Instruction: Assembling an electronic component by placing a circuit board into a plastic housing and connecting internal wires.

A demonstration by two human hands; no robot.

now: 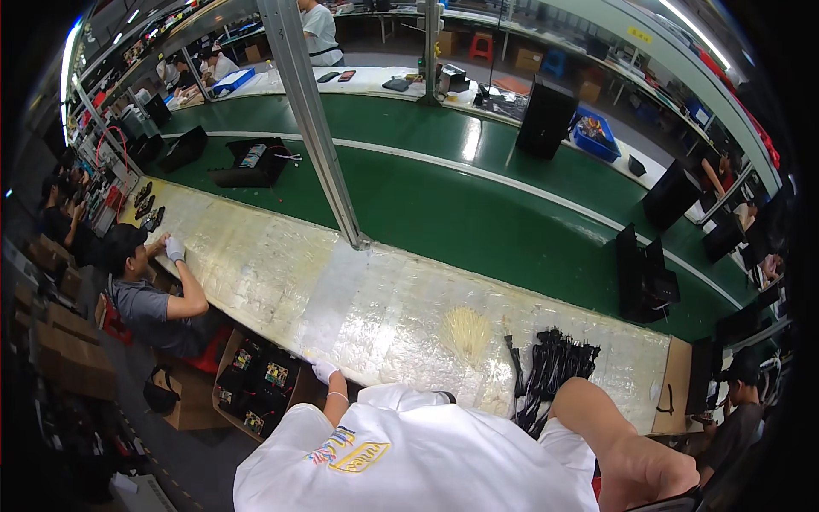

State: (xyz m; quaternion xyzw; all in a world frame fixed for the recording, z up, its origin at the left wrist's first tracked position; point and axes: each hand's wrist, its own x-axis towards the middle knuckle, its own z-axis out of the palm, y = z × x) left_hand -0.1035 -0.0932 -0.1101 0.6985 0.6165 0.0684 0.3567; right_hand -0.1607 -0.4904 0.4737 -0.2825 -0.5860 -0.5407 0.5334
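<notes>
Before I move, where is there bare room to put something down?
The bench looks bare between your left hand and cream strips; so does the green surface between the metal post and open black case. Black cables crowd the bench's right part.

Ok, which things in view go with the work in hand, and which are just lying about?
Likely in the work, judging by nearness:
open carton, by the left hand
black cables, by the right arm
pale strip bundle

Likely just about, farther off:
blue bin
red stool
blue stool
</notes>
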